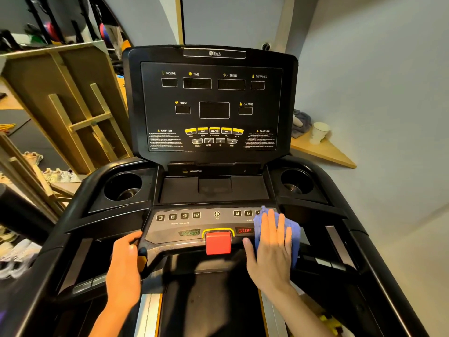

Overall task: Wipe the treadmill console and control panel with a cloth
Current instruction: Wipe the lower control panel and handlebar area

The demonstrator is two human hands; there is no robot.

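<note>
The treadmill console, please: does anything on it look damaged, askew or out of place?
Nothing stands out. The black treadmill console looks intact, the red safety key sits centred, and the right hand presses the blue cloth flat on the grey control panel.

Blue cloth [295,233], black console [211,105] w/ yellow buttons [213,130], red stop key [218,242].

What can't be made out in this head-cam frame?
Head view only:
- Right speed buttons: the blue cloth under the right hand covers everything past 3 and 6.
- Caution text on the console: too small to read.
- Green display left of the red stop key: blurred, unreadable.
- Left hand: fingertips curl around the panel edge, out of sight.
- Console readout windows: dark, no values visible.
</note>
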